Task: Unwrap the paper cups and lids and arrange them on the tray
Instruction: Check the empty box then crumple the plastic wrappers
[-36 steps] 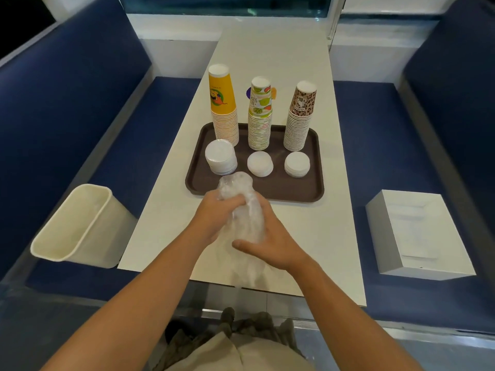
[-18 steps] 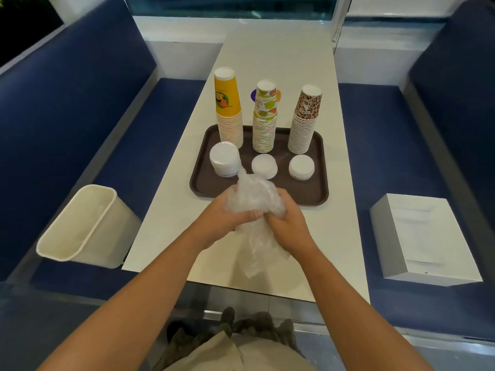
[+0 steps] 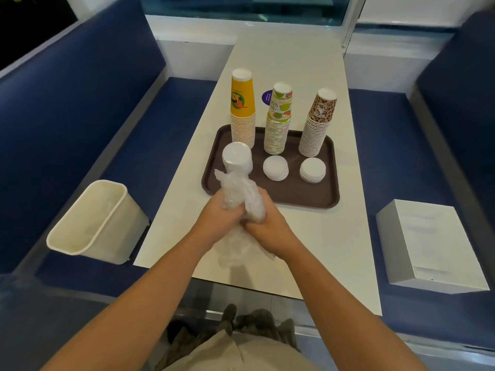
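**2 hands clenched on 1 wrap; 3 cup stacks + 3 lid stacks on tray**

Clock: 12 = away from the person, centre = middle of the brown tray [image 3: 328, 203]. There is 1 tray, flat on the white table [image 3: 334, 250].

Cups: 3 upside-down stacks in a row along the tray's far side.
- yellow stack [image 3: 242, 111] at 11
- fruit-print stack [image 3: 278, 121] at 12
- leopard-print stack [image 3: 318, 121] at 1

Lids: 3 white stacks, 1 in front of each cup stack.
- left lid stack [image 3: 237, 158] at 9, by the tray's left rim, tallest of the 3
- middle lid stack [image 3: 276, 167] approx. at centre
- right lid stack [image 3: 312, 170] at 3

Wrap: 1 crumpled clear plastic wrap [image 3: 241, 194] at 7, over the tray's near-left corner & the table in front of it.
- The left hand [image 3: 217, 218] has its fingers curled tight into the wad from the left.
- The right hand [image 3: 270, 226] is clenched on it from the right, knuckles up.
- The 2 fists touch each other.
- The wrap pokes up above the fists toward the left lid stack; whether it touches the lids, can't tell.
- A loose tail hangs below the wrists over the table.

Elsewhere:
- 1 cream bin [image 3: 93, 223] at 8, tilted, on the left blue bench [image 3: 80, 116]
- 1 white box [image 3: 428, 245] at 4, on the right blue bench [image 3: 388, 129]
- 1 purple round sticker [image 3: 266, 97] at 12 on the table, partly hidden behind the fruit-print stack
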